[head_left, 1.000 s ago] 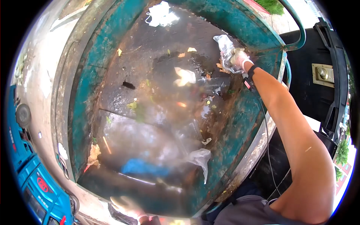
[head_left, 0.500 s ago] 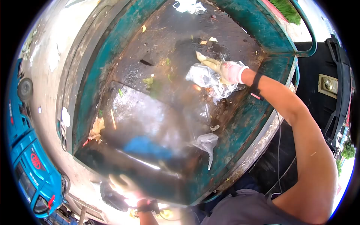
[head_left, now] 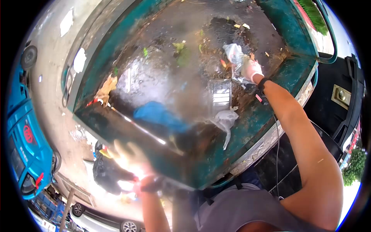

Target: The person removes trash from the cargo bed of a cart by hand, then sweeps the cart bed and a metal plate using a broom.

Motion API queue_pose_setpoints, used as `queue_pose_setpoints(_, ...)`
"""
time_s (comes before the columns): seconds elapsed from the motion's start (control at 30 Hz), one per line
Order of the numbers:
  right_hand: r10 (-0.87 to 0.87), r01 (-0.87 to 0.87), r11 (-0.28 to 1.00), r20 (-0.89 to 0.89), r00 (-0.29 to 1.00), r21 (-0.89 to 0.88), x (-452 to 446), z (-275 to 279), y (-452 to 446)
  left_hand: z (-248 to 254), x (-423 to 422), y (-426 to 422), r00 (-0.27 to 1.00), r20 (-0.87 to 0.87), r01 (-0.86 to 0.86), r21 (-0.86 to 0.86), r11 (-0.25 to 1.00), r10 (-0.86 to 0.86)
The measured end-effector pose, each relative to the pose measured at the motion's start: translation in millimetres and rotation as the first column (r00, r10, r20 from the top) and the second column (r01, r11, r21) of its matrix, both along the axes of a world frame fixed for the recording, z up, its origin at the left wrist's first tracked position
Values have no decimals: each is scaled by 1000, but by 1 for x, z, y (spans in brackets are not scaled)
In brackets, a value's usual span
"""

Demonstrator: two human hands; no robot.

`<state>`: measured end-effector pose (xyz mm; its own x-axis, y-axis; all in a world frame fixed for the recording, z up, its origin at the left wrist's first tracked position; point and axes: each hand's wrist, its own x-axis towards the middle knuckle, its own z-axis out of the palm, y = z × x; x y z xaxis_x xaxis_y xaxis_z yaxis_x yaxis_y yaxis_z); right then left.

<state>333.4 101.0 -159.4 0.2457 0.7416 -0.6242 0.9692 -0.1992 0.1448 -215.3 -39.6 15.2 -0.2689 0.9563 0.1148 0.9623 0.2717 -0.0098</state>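
Outdoors, a person in a grey top leans over a deep, green-painted metal container w/ a dark, wet, dirt-streaked floor (head_left: pixel 189 29). The R hand (head_left: pixel 251 69), in a pale glove, reaches to the container's far R part & touches a crumpled clear-and-white plastic bag (head_left: pixel 234 53), which lies on the floor, partly under & beside the hand; whether the fingers are clamped on it can't be told. A black wristband (head_left: pixel 263 83) circles the R wrist, & a thin dark cable (head_left: pixel 277 154) hangs below the forearm.

The L hand (head_left: pixel 131 156), also pale-gloved, is blurred & washed out by glare, its fingers spread apart near the container's edge, w/ a black plastic bag (head_left: pixel 108 176) just beside it, outside the container.

Inside, a clear ribbed plastic tray (head_left: pixel 221 94) lies near the R hand, w/ a limp, translucent whitish bag (head_left: pixel 226 120) close to it, twd the person. A blurred blue sheet-like item (head_left: pixel 160 115) rests farther L, near a thin whitish rod (head_left: pixel 137 127) lying at a slant; a crumpled tan leaf (head_left: pixel 106 91) sits by the L wall. A bright green leaf scrap (head_left: pixel 145 52) & a larger yellow-green one (head_left: pixel 179 47) are farther in.

Outside, a blue vehicle (head_left: pixel 27 139) stands on the person's L; a large black plastic bin w/ a metal latch plate (head_left: pixel 328 87) is on the R.
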Motion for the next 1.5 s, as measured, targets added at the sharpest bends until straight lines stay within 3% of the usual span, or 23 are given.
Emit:
queue_pose_setpoints(0.03, -199, 205, 977, -108, 974, 51, -27, 38, -2, -3, -6, -4, 1000, 8, -24, 12, 1000, 24)
queue_pose_setpoints(0.13, -337, 346, 937, -124, 933, 53, -42, 33, -30, 17, 21, 8, 966, -226, 143, 75, 987, -123)
queue_pose_setpoints(0.27, -466, 462, 885, -145, 873, -60, -76, 49, -64, -9, 80, 17, 990, 116, 96, -123, 988, -82)
queue_pose_setpoints(0.37, -457, 450, 890, -146, 878, -78, -84, 27, -91, -71, 94, 37, 913, 276, -194, -356, 914, 301)
queue_pose_setpoints(0.47, -568, 561, 823, -129, 813, -86, -106, 26, -102, -133, 85, 44, 836, 329, -222, -529, 819, 439)
queue_pose_setpoints(0.53, -583, 570, 813, -152, 798, -121, -106, 9, -117, -137, 106, 36, 831, 271, -267, -572, 775, 486)
queue_pose_setpoints(0.6, -499, 482, 866, -170, 850, -132, -98, -52, -157, -147, 137, 12, 824, 425, -181, -428, 885, 374)
queue_pose_setpoints(0.7, -635, 665, 747, -281, 719, 13, -123, -49, -182, -131, 207, -24, 727, 543, -144, -477, 867, 419)
queue_pose_setpoints(0.77, -587, 594, 800, -99, 804, 84, -159, 1, -175, -144, 244, -51, 712, 590, -108, -444, 890, 381)
queue_pose_setpoints(0.8, -650, 652, 757, -137, 748, -34, -161, 12, -173, -130, 255, -47, 633, 649, -59, -502, 863, 422)
queue_pose_setpoints(0.83, -195, 185, 971, -57, 979, -153, -162, -11, -188, -167, 274, -70, 637, 706, -161, -270, 949, 309)
queue_pose_setpoints(0.87, 342, -334, 926, 17, 940, -173, -161, -39, -207, -156, 265, -55, 389, 793, -54, -489, 871, 469)
queue_pose_setpoints(0.9, 654, -651, 757, 69, 754, -56, -125, -116, -246, -141, 264, -45, 458, 780, -81, -441, 894, 427)
queue_pose_setpoints(0.93, 184, -189, 981, -91, 979, -47, -149, -76, -221, -196, 266, -65, 405, 800, -131, -429, 894, 443)
queue_pose_setpoints(0.97, -314, 326, 945, -225, 922, 16, -175, -36, -194, -207, 259, -71, 261, 844, -138, -448, 884, 468)
queue_pose_setpoints(1.0, -790, 858, 512, -412, 453, -38, -178, -30, -196, -195, 251, -69, 60, 860, -86, -501, 861, 507)
queue_pose_setpoints(1.03, -352, 334, 936, -246, 903, -113, -179, -32, -199, -189, 243, -63, -45, 838, -36, -546, 837, 544)
queue_pose_setpoints(1.07, 288, -311, 910, -123, 950, -273, -181, -33, -201, -184, 238, -60, -147, 796, 31, -590, 807, 587)
queue_pose_setpoints(1.17, 177, -260, 941, -337, 925, -218, -192, -30, -193, -162, 235, -48, -297, 743, 127, -591, 796, 599)
queue_pose_setpoints(1.3, 244, -202, 970, -508, 826, 138, -205, 43, -181, -134, 218, -35, -167, 832, 222, -492, 842, 530)
queue_pose_setpoints(1.4, -145, 341, 940, -912, 383, -6, -210, 24, -193, -115, 204, -29, -43, 919, 242, -371, 896, 392)
queue_pose_setpoints(1.43, -536, 577, 549, -784, -313, -605, -215, 18, -192, -88, 199, -24, -36, 921, 261, -367, 893, 388)
queue_pose_setpoints(1.5, -544, 627, 454, -755, -367, -632, -224, 50, -186, -52, 190, -15, 26, 948, 308, -311, 899, 319)
